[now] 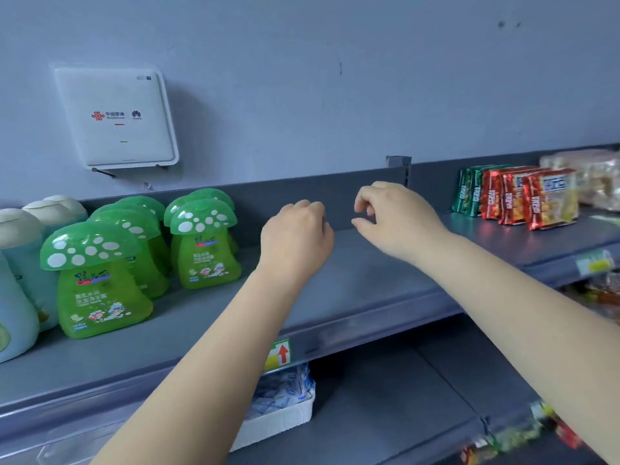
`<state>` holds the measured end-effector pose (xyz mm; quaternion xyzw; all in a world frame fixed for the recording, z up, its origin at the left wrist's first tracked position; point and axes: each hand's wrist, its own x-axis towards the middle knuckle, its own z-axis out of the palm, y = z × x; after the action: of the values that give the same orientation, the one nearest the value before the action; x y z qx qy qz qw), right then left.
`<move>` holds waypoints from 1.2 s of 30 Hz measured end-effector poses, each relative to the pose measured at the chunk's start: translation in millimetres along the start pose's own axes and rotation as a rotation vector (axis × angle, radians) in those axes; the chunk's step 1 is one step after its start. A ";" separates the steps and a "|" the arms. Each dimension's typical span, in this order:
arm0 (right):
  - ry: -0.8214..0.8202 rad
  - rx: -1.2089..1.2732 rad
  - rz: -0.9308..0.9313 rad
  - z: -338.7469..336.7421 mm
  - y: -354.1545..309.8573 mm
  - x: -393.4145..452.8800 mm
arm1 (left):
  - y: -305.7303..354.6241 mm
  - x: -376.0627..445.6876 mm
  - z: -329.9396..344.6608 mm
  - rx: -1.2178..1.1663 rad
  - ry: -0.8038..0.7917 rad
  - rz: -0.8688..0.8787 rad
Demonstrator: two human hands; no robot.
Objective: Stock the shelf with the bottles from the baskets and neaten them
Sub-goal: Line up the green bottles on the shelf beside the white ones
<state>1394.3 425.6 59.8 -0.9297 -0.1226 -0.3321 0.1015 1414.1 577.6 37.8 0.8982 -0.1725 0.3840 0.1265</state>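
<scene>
Several green mushroom-capped bottles (205, 243) stand in rows on the left part of the grey shelf (362, 290). Pale blue bottles with cream caps (20, 263) stand further left. Both my hands hover above the bare middle of the shelf and hold nothing. My left hand (297, 233) has its fingers curled under, just right of the green bottles and apart from them. My right hand (392, 218) has loosely curled fingers, with the thumb and forefinger a little apart. No basket is in view.
Red and green snack packets (516, 199) stand on the shelf's right end, with clear-wrapped goods (593, 176) behind. A white router box (115, 119) hangs on the wall. A lower shelf holds a white tray of blue-white sachets (285, 397).
</scene>
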 end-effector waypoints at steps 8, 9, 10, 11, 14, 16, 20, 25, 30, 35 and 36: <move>-0.131 -0.406 0.187 -51.9 93.6 -83.1 | 126.2 6.8 47.0 -0.032 -0.138 0.322; -0.142 -0.426 0.213 -57.7 104.6 -95.9 | 143.1 4.3 52.2 -0.051 -0.154 0.358; -0.151 -0.446 0.236 -63.6 115.8 -109.0 | 160.2 1.0 57.4 -0.071 -0.168 0.393; -0.157 -0.465 0.257 -69.5 127.2 -122.2 | 177.3 -2.5 62.8 -0.089 -0.178 0.429; -0.188 -0.501 0.329 -85.9 159.8 -163.0 | 227.9 -15.1 79.1 -0.122 -0.207 0.532; -0.218 -0.521 0.378 -95.2 179.9 -190.0 | 260.6 -24.6 89.6 -0.136 -0.225 0.587; -0.251 -0.554 0.439 -111.2 212.6 -241.0 | 317.7 -47.6 105.9 -0.152 -0.288 0.678; -0.296 -0.565 0.522 -119.6 240.8 -293.8 | 370.6 -75.4 127.5 -0.201 -0.366 0.778; -0.375 -0.521 0.676 -109.8 259.1 -350.4 | 412.0 -111.1 158.5 -0.272 -0.490 0.897; -0.464 -0.435 0.900 -84.4 276.5 -419.5 | 443.8 -163.1 200.3 -0.341 -0.649 1.003; -0.487 -0.408 0.960 -77.2 279.2 -433.5 | 449.2 -175.2 208.8 -0.350 -0.708 1.017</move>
<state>1106.2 70.1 -190.0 -0.9317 0.3597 -0.0422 0.0286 1253.0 131.7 -188.7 0.7427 -0.6682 0.0426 0.0087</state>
